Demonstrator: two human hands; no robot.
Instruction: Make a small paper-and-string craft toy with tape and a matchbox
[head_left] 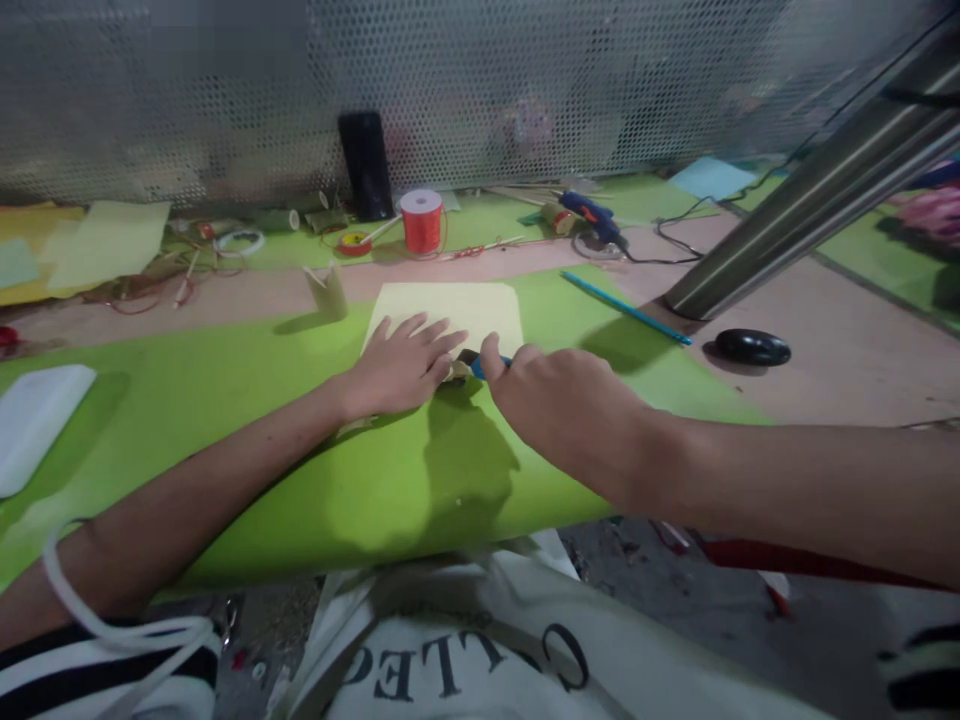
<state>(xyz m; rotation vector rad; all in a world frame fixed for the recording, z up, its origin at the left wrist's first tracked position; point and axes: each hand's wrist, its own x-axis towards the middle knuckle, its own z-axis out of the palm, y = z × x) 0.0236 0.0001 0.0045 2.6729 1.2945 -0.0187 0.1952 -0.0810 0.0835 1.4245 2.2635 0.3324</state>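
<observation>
A sheet of cream paper [457, 305] lies on the green table covering [360, 500]. My left hand [397, 368] rests flat on the sheet's lower left part, fingers spread. Close to its fingertips, my right hand [559, 390] is closed around a blue-handled tool [480, 368] with a dark blade; most of the handle is hidden in my fist, so I cannot tell whether it is a knife or scissors. The blade meets the sheet's near edge, where a small strip of paper [456, 372] curls up. Another scrap pokes out under my left wrist.
A folded paper piece [328, 292] stands left of the sheet. Behind are a red thread spool [421, 222], a dark phone [365, 165] and a blue glue gun [596, 215]. Rightward lie a blue pencil-like stick [626, 308], a black mouse-shaped object [752, 347] and a metal post [787, 190].
</observation>
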